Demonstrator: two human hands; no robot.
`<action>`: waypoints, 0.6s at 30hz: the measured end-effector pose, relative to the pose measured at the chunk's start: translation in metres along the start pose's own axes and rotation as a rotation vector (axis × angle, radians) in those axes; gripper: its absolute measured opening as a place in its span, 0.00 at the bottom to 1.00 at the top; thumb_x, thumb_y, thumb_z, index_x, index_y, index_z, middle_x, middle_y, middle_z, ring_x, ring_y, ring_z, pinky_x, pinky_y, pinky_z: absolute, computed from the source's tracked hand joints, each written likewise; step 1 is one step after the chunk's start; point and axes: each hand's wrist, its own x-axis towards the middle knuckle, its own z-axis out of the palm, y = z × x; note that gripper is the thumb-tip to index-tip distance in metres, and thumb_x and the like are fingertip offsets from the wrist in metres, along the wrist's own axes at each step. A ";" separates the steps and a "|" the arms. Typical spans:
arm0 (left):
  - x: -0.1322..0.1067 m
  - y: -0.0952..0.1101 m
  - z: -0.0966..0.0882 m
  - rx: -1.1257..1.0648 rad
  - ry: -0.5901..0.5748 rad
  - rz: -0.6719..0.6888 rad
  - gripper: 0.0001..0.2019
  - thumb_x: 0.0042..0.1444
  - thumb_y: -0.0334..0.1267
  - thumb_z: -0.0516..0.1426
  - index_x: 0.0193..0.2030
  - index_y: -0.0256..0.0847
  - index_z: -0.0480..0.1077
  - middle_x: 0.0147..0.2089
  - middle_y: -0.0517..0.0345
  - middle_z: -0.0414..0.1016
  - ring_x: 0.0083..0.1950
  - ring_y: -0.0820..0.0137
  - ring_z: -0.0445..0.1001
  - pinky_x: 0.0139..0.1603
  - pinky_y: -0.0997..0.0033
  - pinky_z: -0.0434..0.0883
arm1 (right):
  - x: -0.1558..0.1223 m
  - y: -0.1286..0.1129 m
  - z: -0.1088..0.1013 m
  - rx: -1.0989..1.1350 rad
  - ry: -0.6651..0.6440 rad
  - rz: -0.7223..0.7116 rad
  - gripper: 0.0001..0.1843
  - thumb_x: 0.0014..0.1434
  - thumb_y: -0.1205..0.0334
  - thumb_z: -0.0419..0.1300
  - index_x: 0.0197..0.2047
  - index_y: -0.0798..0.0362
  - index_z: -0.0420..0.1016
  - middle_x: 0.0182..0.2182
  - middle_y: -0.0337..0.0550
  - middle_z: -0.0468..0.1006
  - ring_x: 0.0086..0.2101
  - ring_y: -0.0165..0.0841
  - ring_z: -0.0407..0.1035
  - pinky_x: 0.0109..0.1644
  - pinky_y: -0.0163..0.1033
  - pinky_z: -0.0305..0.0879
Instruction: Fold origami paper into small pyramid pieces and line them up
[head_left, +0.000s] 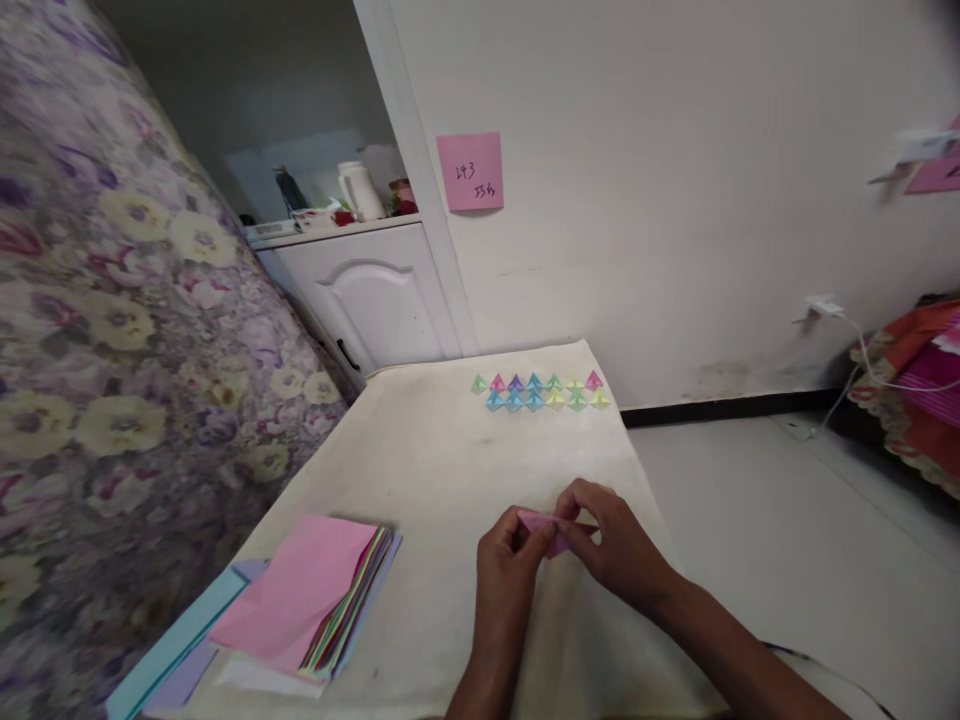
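Both my hands meet over the near part of a white table [420,450], pinching a small folded pink paper [541,524] between them. My left hand [508,565] grips its left end with curled fingers. Its right end is held by my right hand [613,545], fingers closed on it. Several small folded paper shapes [538,392] in green, pink, purple, blue and yellow lie in two rows at the table's far edge. A stack of coloured paper sheets [315,595], pink on top, lies at the near left.
A flowered fabric surface [112,350] rises along the left. A pink sticky note [471,171] hangs on the white wall. Behind stands a white cabinet [367,290] with a jug and small items. A charger cable [862,350] and colourful fabric [919,390] sit at the right.
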 end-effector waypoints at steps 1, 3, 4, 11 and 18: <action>0.000 -0.001 0.000 -0.003 0.000 -0.013 0.10 0.49 0.42 0.59 0.25 0.37 0.69 0.23 0.61 0.68 0.28 0.71 0.65 0.29 0.76 0.61 | 0.000 -0.001 -0.001 0.066 -0.027 0.043 0.04 0.52 0.68 0.54 0.28 0.51 0.67 0.26 0.39 0.72 0.31 0.33 0.66 0.33 0.36 0.61; 0.001 -0.004 -0.001 -0.020 0.006 -0.027 0.11 0.49 0.43 0.59 0.25 0.37 0.68 0.24 0.61 0.68 0.28 0.72 0.64 0.29 0.76 0.61 | 0.001 -0.004 -0.002 0.169 -0.069 0.124 0.04 0.53 0.67 0.54 0.27 0.51 0.68 0.26 0.39 0.72 0.30 0.32 0.66 0.31 0.35 0.62; 0.001 -0.005 -0.001 -0.029 0.007 -0.032 0.11 0.49 0.43 0.59 0.25 0.37 0.68 0.24 0.61 0.68 0.28 0.72 0.64 0.29 0.76 0.61 | 0.002 -0.005 -0.002 0.196 -0.078 0.154 0.04 0.53 0.67 0.54 0.27 0.52 0.68 0.26 0.39 0.72 0.30 0.32 0.67 0.31 0.34 0.62; 0.000 0.006 -0.003 0.018 -0.035 0.018 0.11 0.53 0.43 0.55 0.26 0.37 0.68 0.25 0.60 0.70 0.30 0.70 0.66 0.32 0.75 0.62 | 0.002 -0.001 -0.001 0.085 -0.055 0.160 0.05 0.52 0.66 0.55 0.26 0.53 0.68 0.24 0.38 0.72 0.28 0.31 0.66 0.30 0.34 0.61; -0.003 0.008 -0.004 0.084 -0.004 0.071 0.14 0.56 0.44 0.52 0.24 0.38 0.66 0.23 0.63 0.66 0.29 0.72 0.62 0.32 0.76 0.60 | 0.001 0.000 0.002 0.030 -0.060 0.127 0.05 0.52 0.68 0.54 0.25 0.53 0.67 0.24 0.38 0.72 0.27 0.30 0.65 0.31 0.33 0.61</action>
